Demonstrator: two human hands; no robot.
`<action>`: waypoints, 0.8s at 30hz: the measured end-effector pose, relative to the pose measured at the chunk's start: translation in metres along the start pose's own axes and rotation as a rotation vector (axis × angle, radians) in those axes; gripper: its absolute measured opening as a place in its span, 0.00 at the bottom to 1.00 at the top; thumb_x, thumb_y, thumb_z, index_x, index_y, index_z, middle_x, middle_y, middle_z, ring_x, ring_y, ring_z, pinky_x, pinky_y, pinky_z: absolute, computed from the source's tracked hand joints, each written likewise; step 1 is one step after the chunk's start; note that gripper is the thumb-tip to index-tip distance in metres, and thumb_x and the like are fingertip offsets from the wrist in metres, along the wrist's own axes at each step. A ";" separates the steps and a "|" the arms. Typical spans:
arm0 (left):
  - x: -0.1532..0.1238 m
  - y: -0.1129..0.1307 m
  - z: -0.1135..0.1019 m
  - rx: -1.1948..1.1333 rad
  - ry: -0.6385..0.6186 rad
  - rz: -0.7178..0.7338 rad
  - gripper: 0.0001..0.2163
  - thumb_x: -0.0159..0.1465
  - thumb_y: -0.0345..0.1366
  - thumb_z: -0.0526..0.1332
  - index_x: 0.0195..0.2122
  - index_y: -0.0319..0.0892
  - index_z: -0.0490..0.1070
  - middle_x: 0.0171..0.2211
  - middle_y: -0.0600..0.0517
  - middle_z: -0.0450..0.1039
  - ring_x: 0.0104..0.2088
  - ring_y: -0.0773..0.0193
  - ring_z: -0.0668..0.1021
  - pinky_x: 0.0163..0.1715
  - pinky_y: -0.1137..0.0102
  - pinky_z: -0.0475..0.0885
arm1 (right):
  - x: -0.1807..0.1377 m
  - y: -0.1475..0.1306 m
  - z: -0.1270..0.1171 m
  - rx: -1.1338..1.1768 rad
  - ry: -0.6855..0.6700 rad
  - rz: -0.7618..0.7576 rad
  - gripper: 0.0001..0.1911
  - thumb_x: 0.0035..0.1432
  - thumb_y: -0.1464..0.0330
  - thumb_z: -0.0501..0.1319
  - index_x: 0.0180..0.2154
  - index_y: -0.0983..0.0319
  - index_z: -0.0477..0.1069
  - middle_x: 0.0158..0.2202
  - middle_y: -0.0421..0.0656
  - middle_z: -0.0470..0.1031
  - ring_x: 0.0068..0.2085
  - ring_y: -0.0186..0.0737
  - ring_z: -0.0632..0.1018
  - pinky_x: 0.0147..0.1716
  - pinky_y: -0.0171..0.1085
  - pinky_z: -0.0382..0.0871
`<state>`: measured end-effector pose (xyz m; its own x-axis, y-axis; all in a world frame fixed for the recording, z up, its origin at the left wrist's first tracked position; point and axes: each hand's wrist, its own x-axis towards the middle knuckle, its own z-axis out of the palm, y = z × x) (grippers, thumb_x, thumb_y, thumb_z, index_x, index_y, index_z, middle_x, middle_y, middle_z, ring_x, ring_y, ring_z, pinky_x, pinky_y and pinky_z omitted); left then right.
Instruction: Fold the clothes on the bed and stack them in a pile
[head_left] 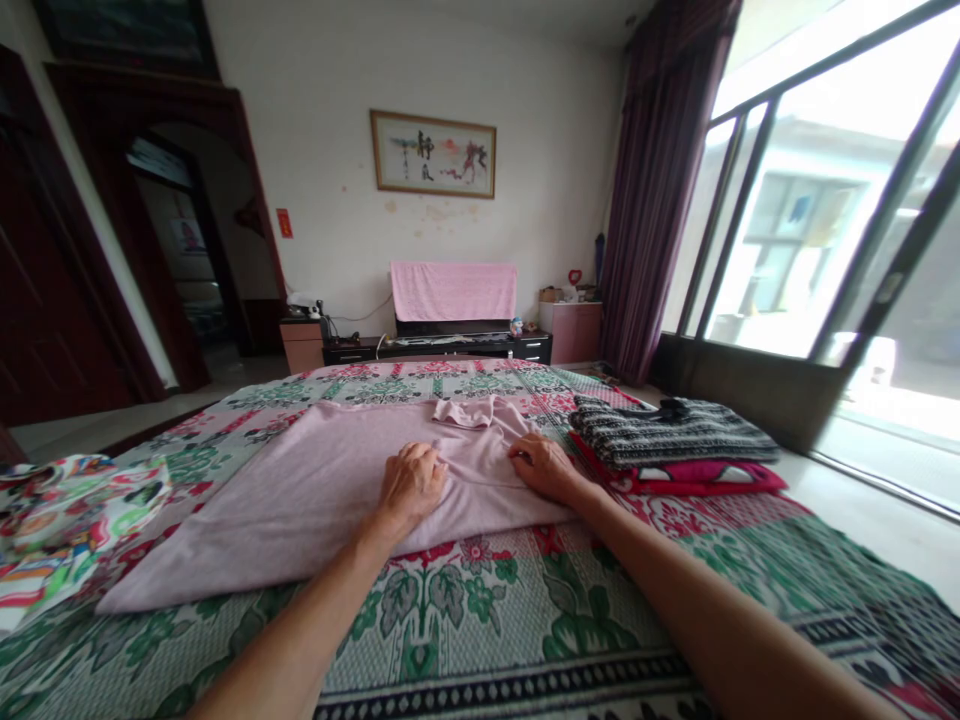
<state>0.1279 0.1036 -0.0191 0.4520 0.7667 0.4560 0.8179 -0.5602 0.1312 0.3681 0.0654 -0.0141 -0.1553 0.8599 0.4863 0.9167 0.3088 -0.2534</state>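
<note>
A pale pink shirt [300,500] lies spread across the bed, its collar [465,412] at the far side and one long part reaching out to the left. My left hand [414,484] rests on the middle of the cloth, fingers curled in and closed on the fabric. Right of it, my right hand [541,464] is closed too, thumb and fingers bent together on the shirt near its right edge. Small creases run through the cloth between the two hands. The fingertips are partly hidden.
To the right sits a folded black-and-white knit garment [667,430] on a folded red cloth [705,476]. A crumpled multicoloured cloth [75,520] lies at the left. Beneath everything is a patterned bedspread [450,620]. A low cabinet [349,353] stands beyond the bed.
</note>
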 end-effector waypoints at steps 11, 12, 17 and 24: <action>-0.014 0.018 -0.012 0.154 -0.050 -0.133 0.15 0.60 0.47 0.54 0.36 0.41 0.72 0.39 0.44 0.71 0.45 0.52 0.71 0.44 0.61 0.65 | 0.003 0.000 0.000 -0.145 -0.006 0.122 0.10 0.49 0.73 0.54 0.28 0.65 0.74 0.32 0.48 0.74 0.34 0.38 0.74 0.36 0.33 0.64; -0.014 0.019 -0.013 0.152 -0.012 -0.114 0.15 0.59 0.47 0.56 0.37 0.41 0.72 0.41 0.44 0.70 0.46 0.51 0.70 0.45 0.60 0.65 | 0.005 0.000 0.000 -0.147 -0.015 0.134 0.10 0.49 0.73 0.54 0.27 0.64 0.74 0.32 0.48 0.75 0.34 0.38 0.74 0.36 0.33 0.63; -0.014 0.023 -0.010 0.090 0.069 -0.061 0.14 0.60 0.44 0.55 0.42 0.41 0.68 0.49 0.43 0.66 0.52 0.50 0.66 0.48 0.58 0.64 | 0.029 -0.007 -0.003 -0.122 -0.029 0.230 0.13 0.55 0.69 0.52 0.33 0.62 0.75 0.34 0.48 0.77 0.35 0.41 0.75 0.36 0.35 0.62; -0.017 0.020 0.005 0.056 -0.028 -0.107 0.21 0.62 0.47 0.52 0.49 0.37 0.67 0.56 0.39 0.61 0.58 0.46 0.61 0.51 0.53 0.62 | 0.073 -0.021 0.017 -0.048 -0.105 0.376 0.20 0.57 0.58 0.52 0.41 0.64 0.74 0.40 0.54 0.76 0.40 0.49 0.76 0.38 0.41 0.65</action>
<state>0.1380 0.0812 -0.0289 0.3699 0.8302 0.4171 0.8803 -0.4567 0.1284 0.3312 0.1282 0.0124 0.1604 0.9471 0.2779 0.9325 -0.0532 -0.3572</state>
